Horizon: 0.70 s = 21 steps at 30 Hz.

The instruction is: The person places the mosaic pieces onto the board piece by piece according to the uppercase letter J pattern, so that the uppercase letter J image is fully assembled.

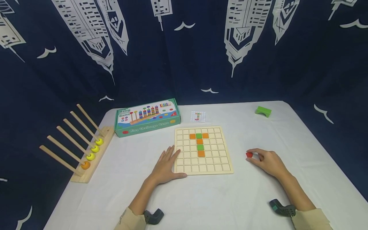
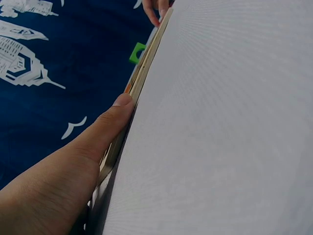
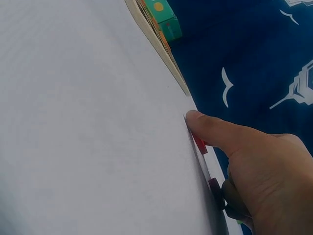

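Note:
My right hand (image 1: 267, 162) is to the right of the board, low over the white table, pinching a small red block (image 1: 249, 155) between thumb and index finger. In the right wrist view, the thumb partly covers this red block (image 3: 199, 143), and a darker red piece (image 3: 216, 193) shows by the curled fingers. A square wooden grid board (image 1: 214, 159) lies flat in front of me, with orange tiles (image 1: 199, 141) and green tiles (image 1: 200, 147) forming a T. My left hand (image 1: 166, 166) rests at the board's left edge, fingers spread, thumb along its near left corner.
Behind the board lie a small pattern card (image 1: 198, 117) and a green game box (image 1: 148, 116). On the left stands a wooden peg rack (image 1: 92, 163) with yellow and orange rings. A green arch block (image 1: 263, 111) is at the far right, near the table's back edge.

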Each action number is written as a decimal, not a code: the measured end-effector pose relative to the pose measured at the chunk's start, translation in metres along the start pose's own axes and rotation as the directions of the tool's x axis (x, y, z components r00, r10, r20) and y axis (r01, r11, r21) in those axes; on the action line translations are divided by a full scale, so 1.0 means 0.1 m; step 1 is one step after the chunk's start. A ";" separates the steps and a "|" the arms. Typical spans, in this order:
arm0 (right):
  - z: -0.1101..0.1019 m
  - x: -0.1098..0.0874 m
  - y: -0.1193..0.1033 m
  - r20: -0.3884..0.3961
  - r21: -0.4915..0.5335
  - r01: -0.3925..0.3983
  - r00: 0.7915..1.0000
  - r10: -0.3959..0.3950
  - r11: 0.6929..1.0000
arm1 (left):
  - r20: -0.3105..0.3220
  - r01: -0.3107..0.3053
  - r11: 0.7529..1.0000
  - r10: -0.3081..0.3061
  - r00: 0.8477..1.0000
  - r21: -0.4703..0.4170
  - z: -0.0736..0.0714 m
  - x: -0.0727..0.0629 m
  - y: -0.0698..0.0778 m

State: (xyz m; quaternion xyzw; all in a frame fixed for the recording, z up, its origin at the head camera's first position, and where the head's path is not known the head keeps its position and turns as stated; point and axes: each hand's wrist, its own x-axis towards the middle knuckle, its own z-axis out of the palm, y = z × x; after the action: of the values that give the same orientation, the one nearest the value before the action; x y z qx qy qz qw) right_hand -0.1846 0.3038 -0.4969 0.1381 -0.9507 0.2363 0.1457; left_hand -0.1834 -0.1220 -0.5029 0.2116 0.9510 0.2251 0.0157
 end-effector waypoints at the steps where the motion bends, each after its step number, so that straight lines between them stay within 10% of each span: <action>1: -0.01 0.00 0.00 0.007 0.002 -0.001 1.000 0.001 1.000 | -0.001 -0.001 1.000 0.001 1.000 -0.002 0.00 0.00 0.00; 21: -0.03 0.06 -0.05 -0.076 0.048 0.087 0.994 -0.083 0.995 | -0.018 -0.020 0.999 0.020 1.000 -0.025 -0.01 -0.01 0.00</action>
State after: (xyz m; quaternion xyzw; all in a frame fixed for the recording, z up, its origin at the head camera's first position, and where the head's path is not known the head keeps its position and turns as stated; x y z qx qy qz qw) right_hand -0.1879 0.3001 -0.4902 0.1735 -0.9316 0.2588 0.1870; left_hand -0.1826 -0.1224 -0.5018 0.2188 0.9460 0.2390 0.0076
